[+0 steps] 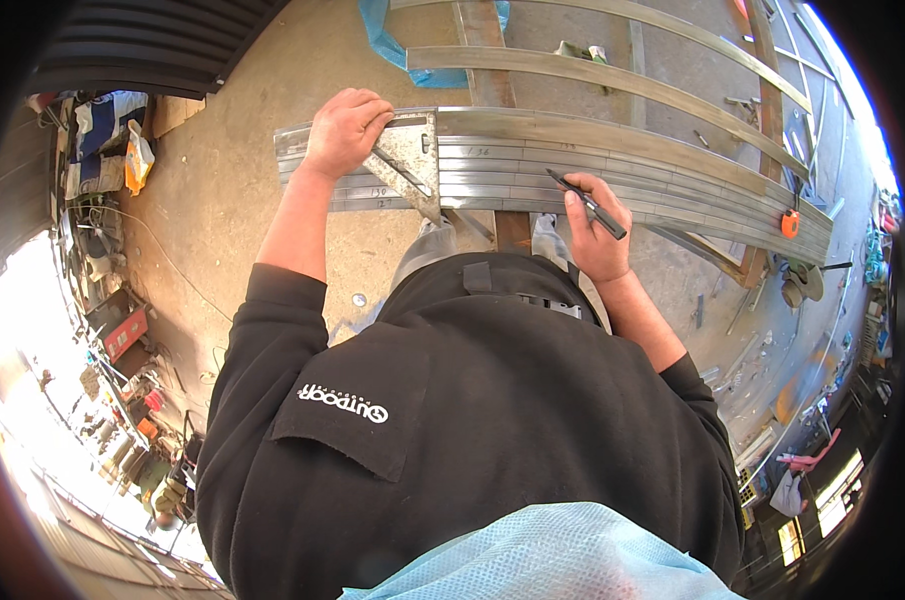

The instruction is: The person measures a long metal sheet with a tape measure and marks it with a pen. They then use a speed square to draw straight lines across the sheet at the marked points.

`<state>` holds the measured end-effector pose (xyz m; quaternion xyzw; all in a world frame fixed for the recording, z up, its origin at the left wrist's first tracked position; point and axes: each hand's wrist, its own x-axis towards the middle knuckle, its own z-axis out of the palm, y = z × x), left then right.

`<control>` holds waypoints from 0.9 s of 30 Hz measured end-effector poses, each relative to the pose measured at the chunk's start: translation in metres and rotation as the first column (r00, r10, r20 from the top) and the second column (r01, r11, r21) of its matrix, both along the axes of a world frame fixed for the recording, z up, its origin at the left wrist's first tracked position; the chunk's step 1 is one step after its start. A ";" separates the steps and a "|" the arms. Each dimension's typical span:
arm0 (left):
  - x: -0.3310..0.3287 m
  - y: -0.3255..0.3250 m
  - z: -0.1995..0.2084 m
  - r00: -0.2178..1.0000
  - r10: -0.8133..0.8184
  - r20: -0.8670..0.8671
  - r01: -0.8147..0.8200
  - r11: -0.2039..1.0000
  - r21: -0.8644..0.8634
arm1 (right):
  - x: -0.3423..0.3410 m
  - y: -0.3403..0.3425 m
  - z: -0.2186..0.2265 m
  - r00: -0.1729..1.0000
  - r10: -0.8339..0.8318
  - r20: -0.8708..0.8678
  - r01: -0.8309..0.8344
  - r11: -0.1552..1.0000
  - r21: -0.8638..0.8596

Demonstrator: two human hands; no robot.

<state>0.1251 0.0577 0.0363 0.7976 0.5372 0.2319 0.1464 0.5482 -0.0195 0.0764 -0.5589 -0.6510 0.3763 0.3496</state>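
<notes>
My left hand [347, 132] is closed on the upper left corner of a worn, light-coloured triangular square [419, 150]. The square lies across a row of long grey metal strips [518, 172] set side by side, its straight edge running across them. Thin dark lines and small handwritten marks show on the strips. In my right hand [603, 238] is a black marker pen [595, 208], its tip pointing up and left over the strips. The pen tip is to the right of the square and apart from it.
Brown steel beams [514, 228] support the strips. More metal lengths [593, 72] lie spaced apart farther off. An orange tape measure [791, 223] sits at the strips' right end. Blue plastic sheeting [380, 35] hangs at the far side. Clutter lines both sides of the concrete floor [228, 180].
</notes>
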 end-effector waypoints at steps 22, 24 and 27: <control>-0.001 0.005 -0.003 0.999 -0.039 0.023 0.040 0.998 -0.051 | -0.017 0.007 -0.002 0.997 0.068 -0.019 -0.068 0.998 0.001; -0.001 0.006 -0.003 0.999 -0.045 0.024 0.046 0.998 -0.051 | -0.019 0.007 -0.002 0.997 0.070 -0.022 -0.069 0.998 0.009; -0.001 0.005 -0.003 0.999 -0.029 0.033 0.031 0.998 -0.051 | -0.023 0.009 -0.002 0.997 0.065 -0.042 -0.065 0.998 0.009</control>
